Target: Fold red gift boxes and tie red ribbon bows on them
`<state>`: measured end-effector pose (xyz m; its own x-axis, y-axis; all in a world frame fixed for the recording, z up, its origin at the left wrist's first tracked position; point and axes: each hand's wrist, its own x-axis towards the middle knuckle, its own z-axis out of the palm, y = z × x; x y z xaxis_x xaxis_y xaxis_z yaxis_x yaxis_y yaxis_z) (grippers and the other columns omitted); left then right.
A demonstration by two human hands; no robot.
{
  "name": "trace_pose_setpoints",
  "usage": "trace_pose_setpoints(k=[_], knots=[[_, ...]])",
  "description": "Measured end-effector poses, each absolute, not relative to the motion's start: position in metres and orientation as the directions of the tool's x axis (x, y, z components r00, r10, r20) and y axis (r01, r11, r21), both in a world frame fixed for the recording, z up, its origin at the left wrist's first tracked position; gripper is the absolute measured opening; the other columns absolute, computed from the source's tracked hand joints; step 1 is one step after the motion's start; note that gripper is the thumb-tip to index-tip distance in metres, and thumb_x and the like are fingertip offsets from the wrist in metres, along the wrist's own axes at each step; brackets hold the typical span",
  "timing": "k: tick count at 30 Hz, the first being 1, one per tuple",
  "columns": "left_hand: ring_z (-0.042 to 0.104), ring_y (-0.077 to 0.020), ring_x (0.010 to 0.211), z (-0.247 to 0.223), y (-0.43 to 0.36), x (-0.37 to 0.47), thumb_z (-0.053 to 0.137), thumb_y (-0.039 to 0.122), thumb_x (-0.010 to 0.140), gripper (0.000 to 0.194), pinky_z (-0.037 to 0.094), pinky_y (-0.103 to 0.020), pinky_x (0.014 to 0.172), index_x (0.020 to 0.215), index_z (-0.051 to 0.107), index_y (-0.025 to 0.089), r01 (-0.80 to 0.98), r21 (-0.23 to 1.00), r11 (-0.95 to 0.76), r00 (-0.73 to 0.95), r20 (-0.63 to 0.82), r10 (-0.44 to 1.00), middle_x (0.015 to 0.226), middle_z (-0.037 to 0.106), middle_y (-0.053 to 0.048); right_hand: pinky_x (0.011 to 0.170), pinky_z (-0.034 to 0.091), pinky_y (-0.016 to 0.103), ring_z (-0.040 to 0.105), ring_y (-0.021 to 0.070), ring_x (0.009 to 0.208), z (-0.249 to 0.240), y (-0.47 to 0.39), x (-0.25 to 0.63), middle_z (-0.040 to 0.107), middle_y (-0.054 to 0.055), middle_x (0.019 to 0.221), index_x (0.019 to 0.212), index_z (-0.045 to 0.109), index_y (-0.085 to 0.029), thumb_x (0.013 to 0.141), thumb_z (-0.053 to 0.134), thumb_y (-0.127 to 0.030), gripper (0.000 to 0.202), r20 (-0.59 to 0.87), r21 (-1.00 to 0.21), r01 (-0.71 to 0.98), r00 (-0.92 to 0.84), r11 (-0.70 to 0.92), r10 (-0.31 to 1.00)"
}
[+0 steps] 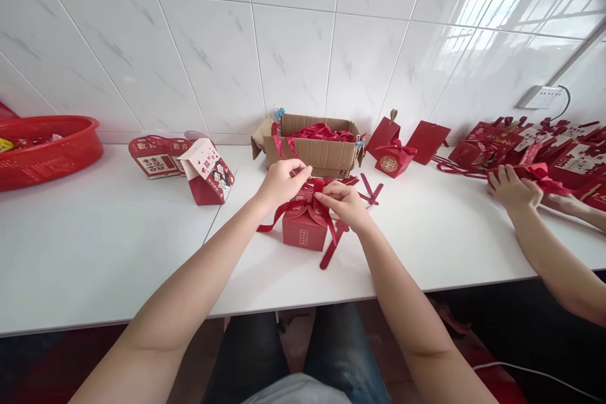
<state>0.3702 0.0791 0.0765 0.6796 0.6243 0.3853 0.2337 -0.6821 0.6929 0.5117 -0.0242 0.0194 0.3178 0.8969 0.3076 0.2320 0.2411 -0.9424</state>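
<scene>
A small red gift box (pixel 303 230) with gold lettering stands upright on the table in front of me. Red ribbon (pixel 319 188) is looped over its top, and its tails hang down both sides. My right hand (pixel 345 203) pinches the ribbon at the top right of the box. Just above the box's left side, my left hand (pixel 284 183) has its fingers pressed together; what is between them, if anything, I cannot make out. Beside the box lie flat red strips (pixel 334 245), one in front and others (pixel 372 190) crossed behind my right hand.
Behind the box is an open cardboard box (pixel 310 153) of red ribbon. Patterned gift boxes (pixel 208 177) stand left, near a red plastic basket (pixel 57 158). A tied red box (pixel 394 161) stands right. Farther right, another person's hands (pixel 515 188) hold a red box near many finished-looking boxes (pixel 492 142).
</scene>
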Motion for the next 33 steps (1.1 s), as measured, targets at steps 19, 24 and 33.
trace_pose_setpoints(k=[19,24,33], knots=[[0.054,-0.0151,0.056,0.063,0.107,0.329,0.069,0.05,0.068,0.03,0.036,-0.024,0.048,0.064,0.064,0.021,0.385,0.659,-0.647,0.84,0.04,0.541,0.063,0.062,0.0,0.029,0.019,0.019,0.036,0.0007,0.036,0.039,-0.035,0.513,0.072,0.008,0.092,0.086,0.066,-0.014,0.079,0.064,-0.037,0.024,0.006,-0.998,0.062,0.037,0.004,0.999],[0.06,-0.0181,0.069,0.109,0.097,0.33,0.069,0.041,0.07,0.019,0.044,-0.027,0.062,0.075,0.072,0.023,0.259,0.544,-0.798,0.91,0.139,0.39,0.078,0.069,-0.002,0.033,0.027,0.02,0.04,0.0047,0.037,0.056,-0.027,0.507,0.068,0.005,0.064,0.066,0.07,-0.014,0.074,0.062,-0.022,0.014,-0.049,-0.947,0.306,0.154,-0.094,0.987],[0.057,-0.0181,0.074,0.124,0.092,0.39,0.066,0.035,0.071,0.015,0.042,-0.03,0.064,0.069,0.07,0.02,0.183,0.398,-0.899,0.906,0.286,0.311,0.083,0.063,-0.003,0.04,0.023,0.021,0.033,0.0046,0.042,0.064,-0.026,0.503,0.051,-0.004,0.051,0.067,0.066,-0.015,0.078,0.058,-0.028,0.019,0.005,-0.928,0.372,-0.036,0.018,0.999]])
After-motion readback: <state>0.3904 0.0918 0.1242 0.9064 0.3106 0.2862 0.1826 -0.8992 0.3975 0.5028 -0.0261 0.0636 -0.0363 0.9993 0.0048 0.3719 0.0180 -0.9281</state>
